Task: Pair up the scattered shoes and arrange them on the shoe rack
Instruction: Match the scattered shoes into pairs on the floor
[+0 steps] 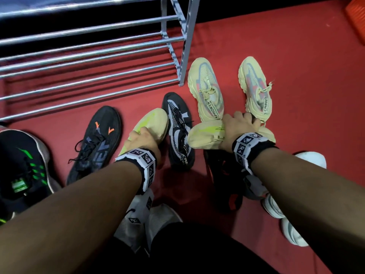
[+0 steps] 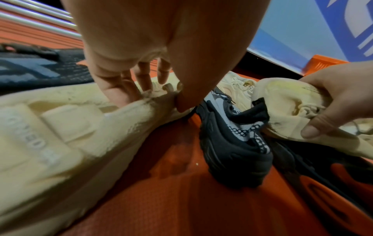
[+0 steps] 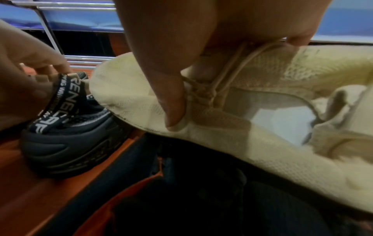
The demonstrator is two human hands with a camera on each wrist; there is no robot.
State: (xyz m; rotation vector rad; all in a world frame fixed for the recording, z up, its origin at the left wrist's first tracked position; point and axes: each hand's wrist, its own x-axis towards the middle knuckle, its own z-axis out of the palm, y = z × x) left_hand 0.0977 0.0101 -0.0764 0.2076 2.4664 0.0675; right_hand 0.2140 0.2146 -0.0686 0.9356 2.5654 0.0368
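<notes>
Two matching cream shoes with neon-yellow patches are in my hands. My left hand [image 1: 142,136] grips the left cream shoe [image 1: 153,120] by its side; in the left wrist view the thumb and fingers [image 2: 141,79] clamp the left cream shoe [image 2: 60,135]. My right hand [image 1: 244,120] holds the right cream shoe [image 1: 205,136], which lies tilted over other shoes. In the right wrist view my thumb [image 3: 173,103] presses the right cream shoe [image 3: 262,127] by the laces. The grey metal shoe rack [image 1: 98,56] stands at the upper left with bare bars.
A black-and-white knit shoe [image 1: 178,133] sits between my hands. Two cream-and-pink shoes [image 1: 207,89] [image 1: 256,88] lie beyond them. A black shoe with orange marks [image 1: 98,143] and a black-green shoe [image 1: 23,165] lie left. A black-orange shoe [image 1: 223,175] and white shoes [image 1: 276,206] lie under my right arm.
</notes>
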